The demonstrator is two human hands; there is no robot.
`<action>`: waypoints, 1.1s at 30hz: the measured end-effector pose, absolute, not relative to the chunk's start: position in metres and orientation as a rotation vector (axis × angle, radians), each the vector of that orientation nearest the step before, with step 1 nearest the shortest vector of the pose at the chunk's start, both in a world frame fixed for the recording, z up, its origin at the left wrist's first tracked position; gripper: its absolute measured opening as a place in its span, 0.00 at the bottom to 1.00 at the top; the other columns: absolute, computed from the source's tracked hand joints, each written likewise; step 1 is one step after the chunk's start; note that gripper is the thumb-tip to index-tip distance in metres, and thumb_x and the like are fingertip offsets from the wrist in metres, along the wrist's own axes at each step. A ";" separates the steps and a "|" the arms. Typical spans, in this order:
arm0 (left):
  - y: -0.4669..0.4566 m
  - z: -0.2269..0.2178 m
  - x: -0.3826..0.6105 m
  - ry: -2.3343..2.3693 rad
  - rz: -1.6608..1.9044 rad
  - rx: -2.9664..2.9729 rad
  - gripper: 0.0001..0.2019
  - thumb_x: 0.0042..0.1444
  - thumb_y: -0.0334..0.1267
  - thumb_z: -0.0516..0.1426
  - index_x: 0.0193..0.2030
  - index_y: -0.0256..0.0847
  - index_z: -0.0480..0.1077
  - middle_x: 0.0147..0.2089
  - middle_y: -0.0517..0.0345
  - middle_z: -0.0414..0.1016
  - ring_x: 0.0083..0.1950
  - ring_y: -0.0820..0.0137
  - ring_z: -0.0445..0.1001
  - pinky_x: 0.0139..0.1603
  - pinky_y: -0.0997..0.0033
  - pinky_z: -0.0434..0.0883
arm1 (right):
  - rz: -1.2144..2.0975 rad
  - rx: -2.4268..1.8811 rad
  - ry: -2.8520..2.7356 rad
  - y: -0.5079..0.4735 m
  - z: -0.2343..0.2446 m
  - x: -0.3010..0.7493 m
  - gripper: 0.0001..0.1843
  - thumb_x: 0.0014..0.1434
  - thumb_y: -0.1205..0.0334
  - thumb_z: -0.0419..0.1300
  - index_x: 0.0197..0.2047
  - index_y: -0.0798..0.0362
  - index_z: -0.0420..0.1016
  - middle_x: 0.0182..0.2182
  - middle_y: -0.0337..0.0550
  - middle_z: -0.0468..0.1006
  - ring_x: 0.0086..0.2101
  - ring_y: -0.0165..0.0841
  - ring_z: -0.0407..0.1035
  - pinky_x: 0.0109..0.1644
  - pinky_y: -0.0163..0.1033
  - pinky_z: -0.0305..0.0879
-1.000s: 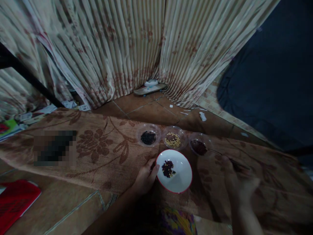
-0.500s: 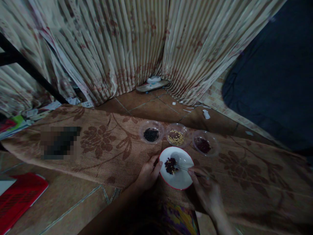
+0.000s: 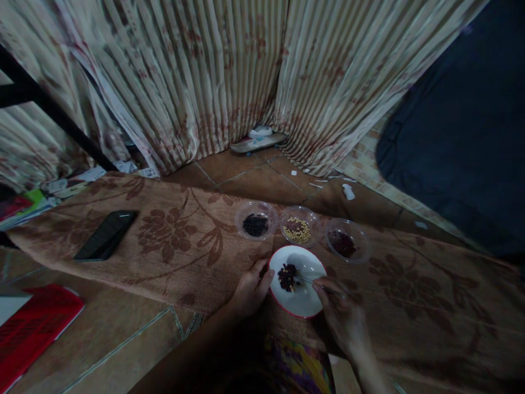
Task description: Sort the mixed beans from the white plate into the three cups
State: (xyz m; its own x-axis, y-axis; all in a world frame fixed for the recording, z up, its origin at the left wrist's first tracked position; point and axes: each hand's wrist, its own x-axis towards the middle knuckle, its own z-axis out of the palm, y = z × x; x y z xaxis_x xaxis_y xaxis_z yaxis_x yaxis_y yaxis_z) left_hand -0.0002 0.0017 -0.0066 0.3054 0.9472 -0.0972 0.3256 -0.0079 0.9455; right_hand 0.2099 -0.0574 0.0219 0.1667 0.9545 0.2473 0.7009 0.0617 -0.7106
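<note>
A white bowl with a red rim (image 3: 305,306) sits at the near edge of the cloth-covered table. Mixed dark and pale beans (image 3: 288,277) lie heaped in its left half. My left hand (image 3: 251,289) grips the bowl's left rim, thumb over the edge. Over the right side, my right hand (image 3: 342,314) is closed on thin metal tweezers (image 3: 311,280), their tips at the right edge of the heap. Just behind stand three clear plastic bowls: one with black beans (image 3: 255,225), one with yellow beans (image 3: 298,231), one with dark red beans (image 3: 343,244).
A patterned brown cloth (image 3: 197,279) covers the table. On its left lies a black phone (image 3: 106,235). Papers (image 3: 45,197) are piled at the far left end. A red bag (image 3: 41,328) is below left. Beyond are a skateboard (image 3: 258,143) and striped curtains (image 3: 229,82).
The view has shifted slightly. My right hand and the tweezers have moved a little left relative to the bowl, at the beans. My left hand keeps its grip on the rim.
</note>
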 end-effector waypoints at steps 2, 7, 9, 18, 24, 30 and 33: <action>0.001 -0.006 0.000 1.204 0.767 1.536 0.18 0.62 0.43 0.49 0.55 0.40 0.66 0.42 0.54 0.78 0.39 0.68 0.75 0.41 0.72 0.69 | 0.409 -1.678 -1.618 -0.057 0.023 0.209 0.10 0.59 0.56 0.56 0.35 0.50 0.76 0.36 0.43 0.79 0.39 0.35 0.73 0.44 0.39 0.68; 0.001 -0.005 0.000 1.199 0.760 1.533 0.17 0.62 0.44 0.49 0.53 0.39 0.66 0.39 0.55 0.78 0.37 0.68 0.75 0.39 0.73 0.69 | 0.368 -1.649 -1.640 -0.057 0.020 0.211 0.09 0.59 0.57 0.56 0.35 0.49 0.76 0.35 0.44 0.79 0.38 0.35 0.73 0.44 0.42 0.69; 0.002 -0.004 -0.001 1.205 0.756 1.537 0.17 0.62 0.43 0.49 0.54 0.40 0.66 0.39 0.55 0.77 0.37 0.68 0.75 0.38 0.73 0.69 | 0.381 -1.653 -1.637 -0.057 0.019 0.212 0.09 0.59 0.56 0.56 0.35 0.49 0.76 0.36 0.44 0.79 0.39 0.36 0.73 0.44 0.42 0.69; 0.002 -0.004 0.000 1.221 0.765 1.566 0.16 0.62 0.43 0.48 0.53 0.39 0.66 0.35 0.57 0.77 0.33 0.69 0.73 0.36 0.73 0.68 | 0.334 -1.736 -1.368 -0.057 0.041 0.228 0.13 0.57 0.52 0.58 0.34 0.51 0.77 0.34 0.45 0.79 0.35 0.37 0.74 0.38 0.40 0.70; 0.003 -0.002 -0.001 1.217 0.762 1.544 0.17 0.61 0.43 0.49 0.54 0.41 0.66 0.42 0.55 0.78 0.39 0.67 0.76 0.42 0.71 0.69 | -0.130 -1.740 -1.178 -0.028 0.055 0.285 0.17 0.53 0.49 0.60 0.32 0.56 0.77 0.30 0.49 0.79 0.32 0.38 0.74 0.38 0.41 0.68; 0.004 -0.003 -0.001 1.192 0.768 1.513 0.17 0.62 0.43 0.48 0.54 0.40 0.66 0.45 0.54 0.78 0.42 0.66 0.76 0.43 0.71 0.70 | -0.151 -1.842 -1.072 -0.018 0.048 0.303 0.20 0.53 0.48 0.60 0.33 0.60 0.78 0.28 0.51 0.79 0.31 0.40 0.74 0.38 0.45 0.69; 0.003 -0.004 -0.001 1.195 0.756 1.530 0.17 0.62 0.43 0.49 0.54 0.41 0.66 0.43 0.55 0.78 0.41 0.66 0.75 0.44 0.70 0.69 | -0.102 -1.740 -1.051 -0.027 0.047 0.283 0.17 0.52 0.50 0.61 0.31 0.58 0.78 0.30 0.49 0.79 0.33 0.40 0.74 0.42 0.46 0.68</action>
